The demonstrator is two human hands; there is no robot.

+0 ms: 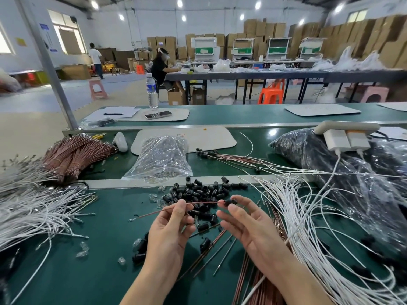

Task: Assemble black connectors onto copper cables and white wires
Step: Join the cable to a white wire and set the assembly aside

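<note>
Many white wires (293, 201) sprawl at right, and a pile (198, 191) of loose black connectors sits at centre. Just below it the left hand (169, 230) pinches a copper cable (202, 203), while the right hand (253, 230) pinches a connector (230, 202) at the cable's right end. Seating seems under way; next it likely needs a straight, firm push home.

Both forearms come in from the near edge, palms turned inward. Left hand (169, 230) pinches copper cable (198, 203); right hand (246, 225) fingertips pinch black connector (230, 202).
</note>
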